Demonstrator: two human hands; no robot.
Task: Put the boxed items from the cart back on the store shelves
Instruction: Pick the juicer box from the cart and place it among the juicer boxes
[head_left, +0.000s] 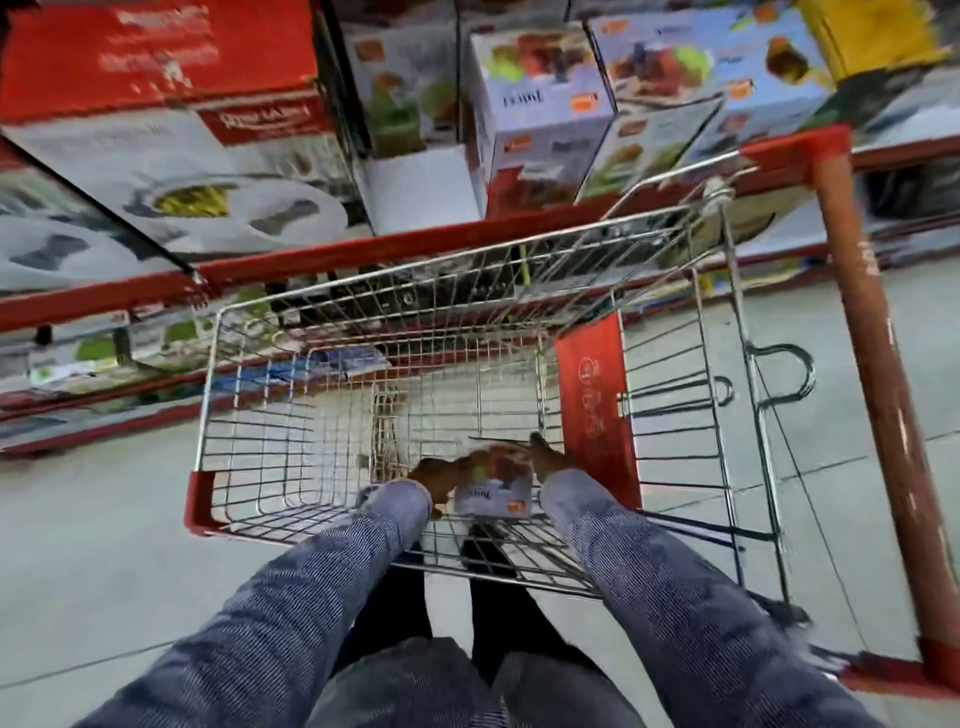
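Observation:
Both my arms reach down into a wire shopping cart (249, 395) with red corners. Deep in the basket lies a small white box (493, 488) printed with fruit and a juicer picture. My left hand (428, 475) grips its left side and my right hand (545, 457) grips its right side. The frame is blurred, so the fingers are hard to make out. Boxes of the same kind (540, 114) stand on the red-edged shelf (332, 254) beyond the cart.
Large cookware boxes (171, 171) fill the shelf at the left. More boxes sit on a lower shelf (104, 353) behind the cart. The cart's red handle bar (872, 364) runs down the right side. Grey tiled floor (93, 545) surrounds the cart.

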